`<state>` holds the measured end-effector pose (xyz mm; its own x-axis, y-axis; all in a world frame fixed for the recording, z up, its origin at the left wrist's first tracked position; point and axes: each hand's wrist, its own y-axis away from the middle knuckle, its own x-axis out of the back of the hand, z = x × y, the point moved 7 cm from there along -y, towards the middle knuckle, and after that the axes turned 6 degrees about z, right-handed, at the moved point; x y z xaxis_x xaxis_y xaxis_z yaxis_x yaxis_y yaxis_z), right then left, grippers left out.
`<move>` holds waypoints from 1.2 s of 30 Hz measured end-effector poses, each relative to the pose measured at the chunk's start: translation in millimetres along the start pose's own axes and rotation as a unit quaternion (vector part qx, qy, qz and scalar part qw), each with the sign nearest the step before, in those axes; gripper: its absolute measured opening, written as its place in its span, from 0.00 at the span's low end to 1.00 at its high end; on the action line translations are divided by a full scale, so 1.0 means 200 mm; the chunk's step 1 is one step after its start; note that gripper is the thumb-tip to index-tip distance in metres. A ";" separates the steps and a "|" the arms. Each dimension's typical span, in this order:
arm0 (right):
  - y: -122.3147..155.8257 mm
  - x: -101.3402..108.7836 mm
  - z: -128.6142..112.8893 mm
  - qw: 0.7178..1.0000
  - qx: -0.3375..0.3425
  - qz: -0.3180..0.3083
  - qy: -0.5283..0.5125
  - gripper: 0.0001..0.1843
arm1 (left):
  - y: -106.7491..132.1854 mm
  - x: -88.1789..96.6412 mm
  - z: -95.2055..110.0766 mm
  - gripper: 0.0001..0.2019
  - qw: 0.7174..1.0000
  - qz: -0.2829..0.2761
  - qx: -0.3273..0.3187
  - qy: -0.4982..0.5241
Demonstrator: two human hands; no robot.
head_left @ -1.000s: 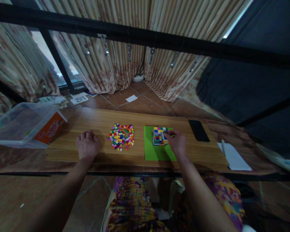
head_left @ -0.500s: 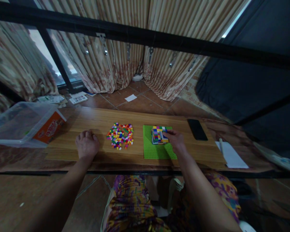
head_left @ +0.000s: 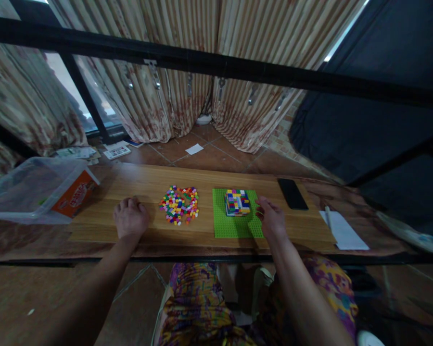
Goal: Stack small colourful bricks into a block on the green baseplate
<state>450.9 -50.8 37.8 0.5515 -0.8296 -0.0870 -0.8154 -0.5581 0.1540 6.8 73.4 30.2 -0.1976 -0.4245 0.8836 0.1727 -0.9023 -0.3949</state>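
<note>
A square block built of multicoloured toy bricks stands on a green studded baseplate, toward its far side. Just right of that block, over the plate's right edge, is my right hand, its fingers loosely bent and apart with nothing visible in them. It does not touch the block. My left hand rests on the wooden board with its fingers curled under; no object shows in it. Between the left hand and the plate lies a loose heap of small coloured bricks, nearer to the left hand.
A clear plastic box with an orange label stands at the left end of the wooden board. To the right lie a black phone and a white paper with a pen. A dark bar crosses above the table.
My right hand has let go of the brick block and drawn back to the right, uncovering its right side. The left hand stays in place. The view has shifted slightly.
</note>
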 end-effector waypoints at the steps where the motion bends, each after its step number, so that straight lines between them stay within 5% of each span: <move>1: 0.03 0.01 -0.01 1.000 0.006 0.005 -0.006 0.21 | 0.00 0.00 0.00 0.21 1.000 -0.004 0.002 -0.002; 6: 0.28 -0.03 -0.02 0.996 0.087 -0.031 0.010 0.18 | 0.00 0.00 0.00 0.22 1.000 0.004 0.001 -0.006; 14: 0.67 -0.24 0.14 0.938 0.168 -0.248 0.172 0.11 | 0.01 -0.01 -0.01 0.21 1.000 0.003 0.008 -0.011; 28: 0.81 -0.66 0.22 0.815 0.335 -0.327 0.342 0.10 | 0.02 -0.02 -0.01 0.19 1.000 0.006 0.004 -0.012; 36: 0.83 -0.75 0.26 0.761 0.371 -0.330 0.418 0.10 | 0.01 -0.02 -0.02 0.20 1.000 0.011 0.010 0.003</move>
<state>222.5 -19.6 25.1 0.5499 -0.2401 0.8000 -0.0167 -0.9608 -0.2768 4.7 72.2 25.1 -0.2000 -0.4444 0.8732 0.1967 -0.8913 -0.4086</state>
